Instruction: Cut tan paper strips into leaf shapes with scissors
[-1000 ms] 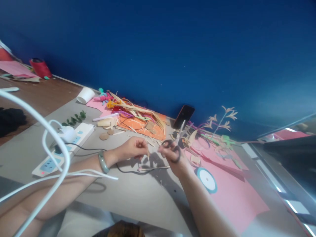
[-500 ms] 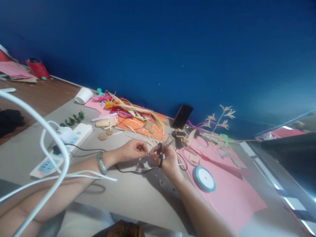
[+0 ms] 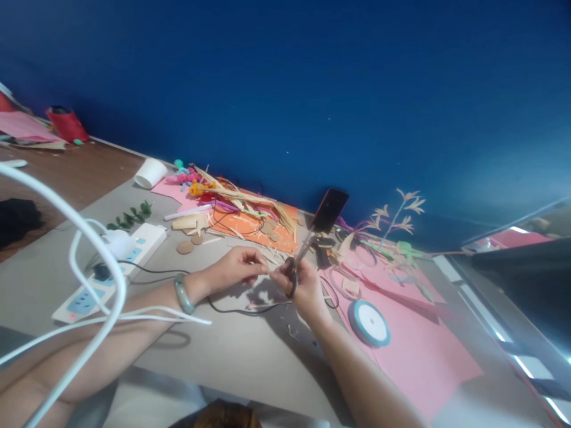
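Observation:
Over the middle of the grey tabletop, my left hand (image 3: 241, 267) is closed in a pinch, with a jade-coloured bangle (image 3: 184, 293) on its wrist. Whatever sits between its fingertips is too small to name. Close beside it, my right hand (image 3: 304, 290) is wrapped round black-handled scissors (image 3: 295, 278), whose blades point up and away. The right thumb and forefinger reach toward the left fingertips, nearly meeting them. Pale scraps and a thin black cable lie on the table below both hands.
A white power strip (image 3: 111, 270) with plugs stands left, white cables (image 3: 116, 285) looping before it. Behind lie dried husk strips (image 3: 241, 193) on orange paper (image 3: 250, 229). A phone (image 3: 329, 209) leans on the blue wall. Right, a tape roll (image 3: 369, 323) rests on pink paper (image 3: 423, 356).
The scissors have turned in my right hand, so their blades now stand more upright and point farther away. My left hand has hardly moved, its fingertips still pinched.

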### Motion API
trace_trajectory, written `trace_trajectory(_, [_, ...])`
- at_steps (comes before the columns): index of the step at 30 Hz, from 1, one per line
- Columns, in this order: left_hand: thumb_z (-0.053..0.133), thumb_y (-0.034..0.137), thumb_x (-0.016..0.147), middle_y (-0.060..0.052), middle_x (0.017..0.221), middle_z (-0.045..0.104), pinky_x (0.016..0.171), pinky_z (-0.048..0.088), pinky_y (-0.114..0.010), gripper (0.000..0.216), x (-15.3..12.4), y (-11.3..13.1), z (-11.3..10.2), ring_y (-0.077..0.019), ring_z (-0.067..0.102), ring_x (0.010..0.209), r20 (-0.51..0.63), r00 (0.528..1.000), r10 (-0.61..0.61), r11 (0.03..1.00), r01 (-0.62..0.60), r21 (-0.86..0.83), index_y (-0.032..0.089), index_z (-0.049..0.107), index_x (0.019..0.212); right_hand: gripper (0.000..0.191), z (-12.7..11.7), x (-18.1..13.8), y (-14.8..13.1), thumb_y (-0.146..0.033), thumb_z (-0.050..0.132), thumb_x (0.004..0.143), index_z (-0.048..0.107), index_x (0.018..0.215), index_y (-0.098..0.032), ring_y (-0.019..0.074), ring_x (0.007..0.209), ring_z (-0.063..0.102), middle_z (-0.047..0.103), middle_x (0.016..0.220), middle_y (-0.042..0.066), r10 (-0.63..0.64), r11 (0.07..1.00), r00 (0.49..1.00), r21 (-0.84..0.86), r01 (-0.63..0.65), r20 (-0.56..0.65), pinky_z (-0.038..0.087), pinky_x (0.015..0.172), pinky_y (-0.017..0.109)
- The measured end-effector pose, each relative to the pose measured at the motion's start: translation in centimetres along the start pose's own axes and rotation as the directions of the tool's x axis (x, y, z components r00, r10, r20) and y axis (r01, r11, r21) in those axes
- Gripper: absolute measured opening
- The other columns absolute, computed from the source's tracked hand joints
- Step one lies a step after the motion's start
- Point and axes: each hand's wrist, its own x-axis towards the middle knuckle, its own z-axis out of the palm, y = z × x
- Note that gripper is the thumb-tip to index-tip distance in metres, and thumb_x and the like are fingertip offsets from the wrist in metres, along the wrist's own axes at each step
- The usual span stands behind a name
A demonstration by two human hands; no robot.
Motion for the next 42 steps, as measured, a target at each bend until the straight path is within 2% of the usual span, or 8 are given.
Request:
trace_trajectory(3, [0.068,0.036,0.072,0.001,0.055,0.055,0.044,0.034,-0.019,0.026,0.0,0.2,-0.2,-0.0071,0.047,0.047,-0.094,0.994,0.046,0.999,-0.049,-0.023,0.011,0.064,0.078,0.034,-1.6,0.5,-0.8,-0.044,0.073,0.067,0.048,0.071,-0.02,0.0134,0.06,0.049,0.056,0.064,-0.001,-0.01,0.976,0.987,-0.213,0.045,0.163,0.038,0.055,0.026])
trace_trajectory(6, [0.067,0.032,0.072,0.002,0.053,0.054,0.043,0.033,-0.018,0.022,0.1,0.3,-0.5,-0.007,0.047,0.046,-0.179,0.983,0.052,0.995,-0.065,-0.07,0.01,0.064,0.077,0.036,-2.8,0.7,-1.3,-0.047,0.069,0.069,0.046,0.067,-0.02,0.0116,0.056,0.043,0.048,0.059,-0.004,0.079,0.917,0.945,-0.395,0.056,0.317,0.033,0.052,0.025])
trace_trajectory(11, [0.066,0.021,0.068,0.001,0.054,0.056,0.043,0.032,-0.018,0.012,0.3,0.1,-0.6,-0.0063,0.046,0.045,-0.219,0.975,0.046,0.982,-0.084,-0.168,0.011,0.06,0.072,0.043,-3.1,0.7,-1.1,-0.053,0.068,0.067,0.039,0.063,-0.021,0.0094,0.052,0.033,0.04,0.055,-0.007,0.144,0.827,0.922,-0.555,0.086,0.358,0.026,0.048,0.023])
trace_trajectory(18, [0.065,0.017,0.066,0.002,0.053,0.056,0.045,0.034,-0.019,0.009,0.3,0.0,-0.6,-0.0059,0.046,0.044,-0.215,0.974,0.071,0.977,-0.111,-0.184,0.012,0.059,0.069,0.046,-2.6,0.6,-0.8,-0.053,0.071,0.064,0.039,0.061,-0.02,0.0083,0.051,0.031,0.037,0.053,-0.007,0.113,0.836,0.929,-0.539,0.102,0.352,0.024,0.047,0.021])
trace_trajectory(28, [0.067,0.019,0.064,0.003,0.052,0.054,0.045,0.035,-0.019,0.012,0.2,0.1,-0.5,-0.0057,0.045,0.043,-0.199,0.978,0.067,0.979,-0.102,-0.174,0.012,0.06,0.069,0.047,-2.6,0.6,-0.2,-0.052,0.074,0.062,0.04,0.06,-0.02,0.0086,0.05,0.031,0.037,0.05,-0.008,0.125,0.887,0.925,-0.458,0.059,0.36,0.022,0.045,0.021])
trace_trajectory(42, [0.068,0.021,0.062,0.004,0.052,0.053,0.042,0.031,-0.017,0.014,-0.1,0.8,-0.1,-0.0047,0.044,0.042,-0.196,0.98,0.042,0.974,-0.083,-0.211,0.012,0.058,0.067,0.049,-2.6,0.6,-0.4,-0.055,0.073,0.062,0.038,0.059,-0.02,0.0084,0.05,0.029,0.035,0.051,-0.008,0.13,0.872,0.931,-0.487,0.056,0.341,0.022,0.045,0.021])
